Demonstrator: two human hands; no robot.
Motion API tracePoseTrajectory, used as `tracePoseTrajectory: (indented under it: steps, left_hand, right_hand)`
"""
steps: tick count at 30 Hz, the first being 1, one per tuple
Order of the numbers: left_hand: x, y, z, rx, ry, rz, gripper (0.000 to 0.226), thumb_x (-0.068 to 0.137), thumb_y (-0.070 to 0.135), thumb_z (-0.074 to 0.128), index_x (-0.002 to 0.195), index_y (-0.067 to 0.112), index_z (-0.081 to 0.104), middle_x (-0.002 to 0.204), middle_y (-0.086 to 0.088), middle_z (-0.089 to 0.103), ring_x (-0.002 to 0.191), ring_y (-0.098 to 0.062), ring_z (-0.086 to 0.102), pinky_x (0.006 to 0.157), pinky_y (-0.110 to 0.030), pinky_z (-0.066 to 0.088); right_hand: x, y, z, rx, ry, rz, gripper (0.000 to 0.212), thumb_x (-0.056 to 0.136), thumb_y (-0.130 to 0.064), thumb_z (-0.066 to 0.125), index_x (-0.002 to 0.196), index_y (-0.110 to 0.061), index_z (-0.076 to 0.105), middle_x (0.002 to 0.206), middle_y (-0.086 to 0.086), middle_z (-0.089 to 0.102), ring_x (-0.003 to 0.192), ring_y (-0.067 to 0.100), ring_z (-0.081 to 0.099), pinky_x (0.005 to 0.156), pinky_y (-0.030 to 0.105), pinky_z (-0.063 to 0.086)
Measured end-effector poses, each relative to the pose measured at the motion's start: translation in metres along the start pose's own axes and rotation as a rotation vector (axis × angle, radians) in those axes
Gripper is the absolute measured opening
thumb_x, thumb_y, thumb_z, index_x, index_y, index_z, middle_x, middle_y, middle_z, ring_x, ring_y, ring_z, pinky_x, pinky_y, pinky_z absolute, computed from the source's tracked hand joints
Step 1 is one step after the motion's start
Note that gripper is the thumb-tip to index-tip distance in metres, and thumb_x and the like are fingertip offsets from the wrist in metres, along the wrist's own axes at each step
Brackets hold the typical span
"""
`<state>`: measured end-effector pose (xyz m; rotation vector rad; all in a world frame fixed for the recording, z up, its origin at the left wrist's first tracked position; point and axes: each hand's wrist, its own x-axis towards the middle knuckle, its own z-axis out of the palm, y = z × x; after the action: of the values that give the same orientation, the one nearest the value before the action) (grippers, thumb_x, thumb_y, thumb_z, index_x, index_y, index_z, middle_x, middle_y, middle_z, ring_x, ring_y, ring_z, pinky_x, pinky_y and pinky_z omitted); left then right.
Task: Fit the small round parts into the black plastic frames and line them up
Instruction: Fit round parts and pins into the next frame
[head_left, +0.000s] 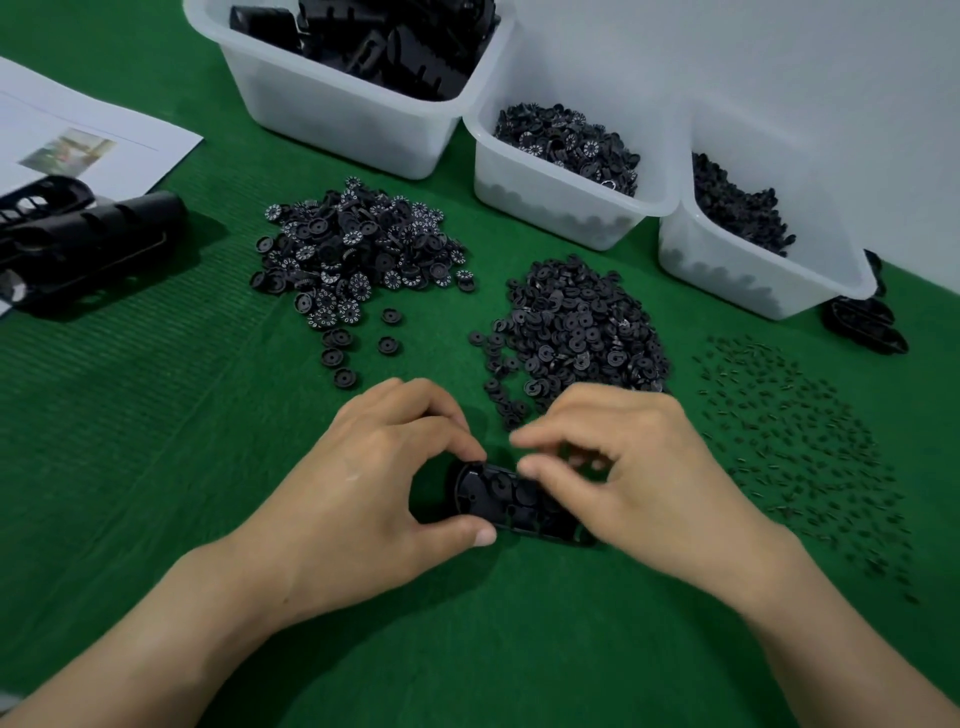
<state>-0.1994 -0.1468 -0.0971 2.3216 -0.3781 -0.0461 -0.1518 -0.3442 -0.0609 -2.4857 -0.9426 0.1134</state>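
A black plastic frame (498, 499) lies on the green mat between my hands, with round parts seated in its slots. My left hand (363, 478) grips its left end between thumb and curled fingers. My right hand (634, 467) covers the right end; its thumb and bent fingers press at a round part in the frame, blurred. Behind lie a pile of numbered round wheels (358, 249) and a pile of plain round discs (571, 327).
Small black pins (800, 452) are scattered on the right. Three white bins stand at the back: frames (332, 109), numbered wheels (561, 192), dark parts (748, 265). Finished frames (78, 244) and a paper sheet (83, 130) lie far left; more frames (867, 327) far right.
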Motion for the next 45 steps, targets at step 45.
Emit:
tracePoseTrajectory:
  steps: [45]
  left_hand:
    - [0.000, 0.001, 0.000, 0.003, 0.001, 0.001, 0.045, 0.067, 0.061, 0.066, 0.097, 0.027, 0.065, 0.102, 0.015, 0.051, 0.099, -0.006, 0.048, 0.091, -0.023, 0.036]
  right_hand:
    - [0.022, 0.009, 0.008, -0.031, 0.090, 0.101, 0.005, 0.076, -0.019, 0.070, 0.081, -0.018, 0.069, 0.079, -0.006, 0.058, 0.070, 0.006, 0.054, 0.062, 0.024, 0.042]
